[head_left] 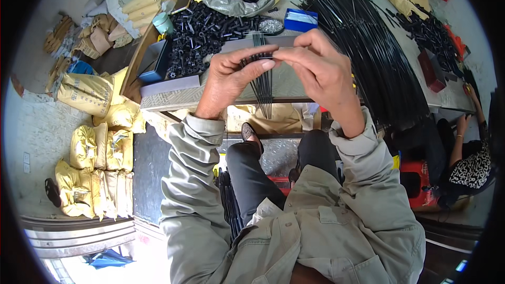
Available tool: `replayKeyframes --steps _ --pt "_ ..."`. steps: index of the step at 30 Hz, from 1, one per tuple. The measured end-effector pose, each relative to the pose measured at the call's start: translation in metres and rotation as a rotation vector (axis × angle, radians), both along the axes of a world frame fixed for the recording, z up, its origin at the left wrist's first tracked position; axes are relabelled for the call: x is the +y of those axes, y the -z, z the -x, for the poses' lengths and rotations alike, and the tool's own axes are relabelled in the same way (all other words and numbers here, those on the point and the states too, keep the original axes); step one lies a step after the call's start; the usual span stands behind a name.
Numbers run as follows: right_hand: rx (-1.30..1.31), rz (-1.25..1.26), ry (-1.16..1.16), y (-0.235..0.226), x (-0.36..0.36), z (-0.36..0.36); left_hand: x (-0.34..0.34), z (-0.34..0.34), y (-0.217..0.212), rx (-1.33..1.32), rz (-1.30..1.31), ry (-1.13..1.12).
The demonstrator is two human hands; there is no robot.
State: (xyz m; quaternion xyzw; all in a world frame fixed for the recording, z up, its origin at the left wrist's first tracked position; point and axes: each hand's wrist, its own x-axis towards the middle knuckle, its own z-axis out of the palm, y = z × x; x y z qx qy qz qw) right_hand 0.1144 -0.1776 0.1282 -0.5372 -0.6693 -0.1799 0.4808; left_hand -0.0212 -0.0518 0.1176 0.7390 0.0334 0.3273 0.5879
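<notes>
bundle of thin rods, raised above the near edge of the table: the rods are slender, dark and straight, nearly parallel, fanning slightly toward 6 o'clock; a row of small black pieces crosses them at the grip. clock positions are read from the bundle, with 12 at the top of the view.

the left hand, at 9 to 10 o'clock, is closed on the bundle, which is squeezed between thumb and curled fingers. the right hand, at 2 to 3 o'clock, has thumb and forefinger brought together at the right end of the row; whether anything is pinched between them cannot be told.

the table ends just below the hands, its front edge running from 8 to 4 o'clock, with a strip of patterned top showing along it. a heap of black parts bounds the space at 10 o'clock, a round dish of small pieces at 12, a blue box at 1, and a mass of long black rods at 2 to 3.
</notes>
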Motion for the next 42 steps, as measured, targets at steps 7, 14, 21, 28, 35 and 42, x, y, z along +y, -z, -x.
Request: replayKeyframes --steps 7,14,21,28,35,42 --pt "0.241 0.074 -0.183 0.017 0.005 -0.016 -0.001 -0.004 -0.001 -0.003 0.016 0.022" --pt "0.546 0.164 -0.341 0.017 0.003 -0.014 0.003 -0.009 0.001 0.007 0.023 0.003" --pt "-0.222 -0.037 0.021 -0.003 -0.001 -0.02 0.005 -0.005 -0.001 0.072 -0.047 -0.003" --pt "-0.225 0.033 -0.153 -0.016 0.002 -0.027 0.003 -0.003 -0.003 0.128 -0.256 0.013" --pt "-0.105 0.112 -0.235 -0.016 0.006 -0.012 0.016 -0.005 0.006 0.025 -0.652 -0.093" --pt "-0.219 0.214 -0.062 -0.025 0.0 0.009 0.02 -0.006 0.013 -0.127 -0.771 -0.144"
